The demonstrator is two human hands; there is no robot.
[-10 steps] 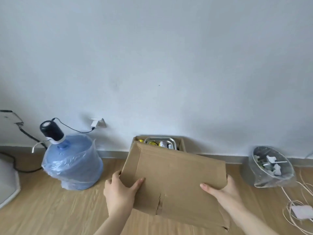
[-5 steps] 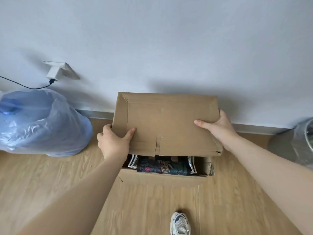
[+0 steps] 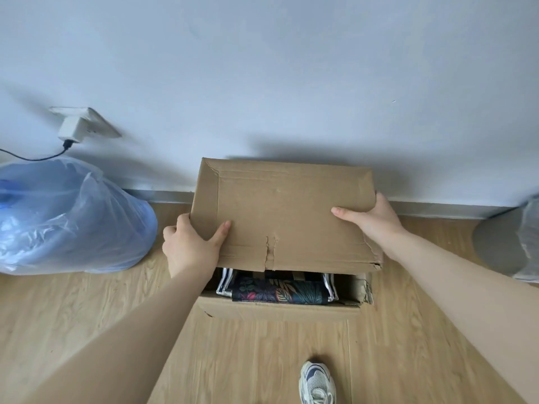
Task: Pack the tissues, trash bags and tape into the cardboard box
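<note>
A flat brown cardboard box (image 3: pixel 285 211) is held out in front of me, close to the wall. My left hand (image 3: pixel 189 246) grips its left edge with the thumb on top. My right hand (image 3: pixel 370 220) grips its right edge the same way. Under it on the floor stands another open cardboard box (image 3: pixel 280 309), where I see a dark leaf-patterned item (image 3: pixel 280 291) and a shiny metal tray edge (image 3: pixel 224 282). No tissues, trash bags or tape are visible.
A blue water jug wrapped in clear plastic (image 3: pixel 70 217) lies on the wooden floor at the left, below a wall socket with a plug (image 3: pixel 75 126). A bagged bin (image 3: pixel 513 243) stands at the right edge. My shoe (image 3: pixel 318 383) is at the bottom.
The view has dropped and closed in on the wall. The held box moved from in front of the floor box to above it. Both grips are unchanged.
</note>
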